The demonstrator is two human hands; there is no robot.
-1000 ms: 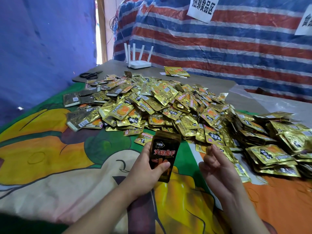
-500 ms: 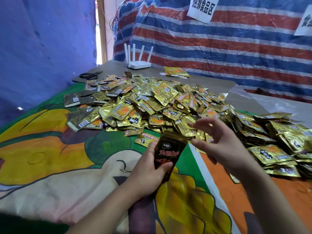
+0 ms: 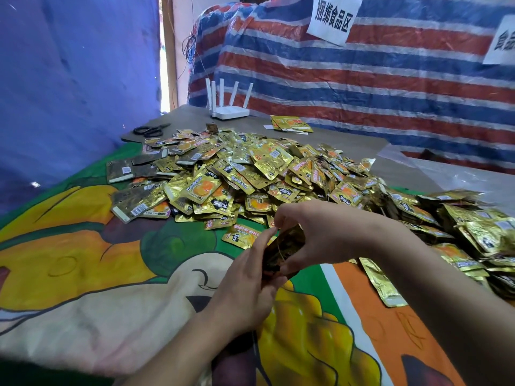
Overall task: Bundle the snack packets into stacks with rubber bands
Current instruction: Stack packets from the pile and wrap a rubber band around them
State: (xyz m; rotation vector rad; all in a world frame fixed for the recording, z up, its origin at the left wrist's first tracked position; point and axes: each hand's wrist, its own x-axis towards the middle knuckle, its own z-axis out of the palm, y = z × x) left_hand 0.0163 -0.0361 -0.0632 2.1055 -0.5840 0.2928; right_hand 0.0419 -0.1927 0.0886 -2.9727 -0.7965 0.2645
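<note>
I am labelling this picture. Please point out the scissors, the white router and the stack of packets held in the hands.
scissors (image 3: pixel 150 130): head view, on the black handles.
white router (image 3: pixel 230 112): head view, on its flat body.
stack of packets (image 3: pixel 281 250): head view, on the dark face between both hands.

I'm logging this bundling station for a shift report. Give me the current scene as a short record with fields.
left hand: holds the dark packet stack from below
right hand: grips the stack from above, thin band line across the stack
loose pile: gold snack packets, middle of the cloth
bundled stacks: heaped at the right
scissors: far left on the table
router: white, at the back
cloth: cartoon print
</note>
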